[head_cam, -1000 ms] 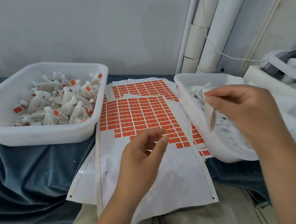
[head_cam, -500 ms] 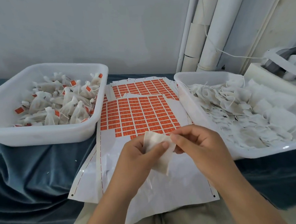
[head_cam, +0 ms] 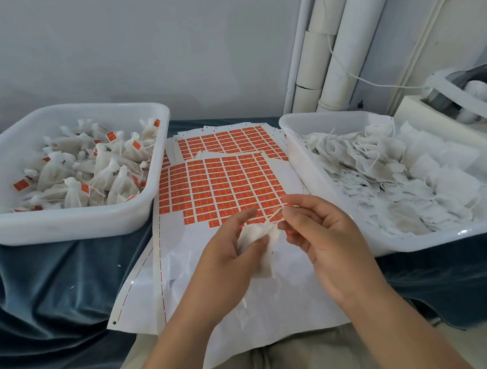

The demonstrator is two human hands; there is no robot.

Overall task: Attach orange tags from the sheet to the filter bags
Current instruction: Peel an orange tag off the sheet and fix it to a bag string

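Note:
A sheet of orange tags (head_cam: 222, 185) lies in the middle, its lower half peeled white. Just above that bare part, my left hand (head_cam: 227, 259) grips a white filter bag (head_cam: 258, 240). My right hand (head_cam: 322, 236) pinches the bag's thin string (head_cam: 275, 214) between thumb and fingers, pulling it up to the right. A white tray on the right (head_cam: 300, 158) holds several untagged bags (head_cam: 393, 181). The white tray on the left (head_cam: 68, 223) holds several tied bags with orange tags (head_cam: 93, 170).
A second tag sheet (head_cam: 228, 141) lies behind the first. Dark blue cloth (head_cam: 44, 296) covers the table. White pipes (head_cam: 328, 45) run up the wall at the back right, and a white machine (head_cam: 459, 97) stands at the far right.
My right hand brought a bag from the right tray to the middle. My left hand took hold of it, and my right hand has now drawn out its string.

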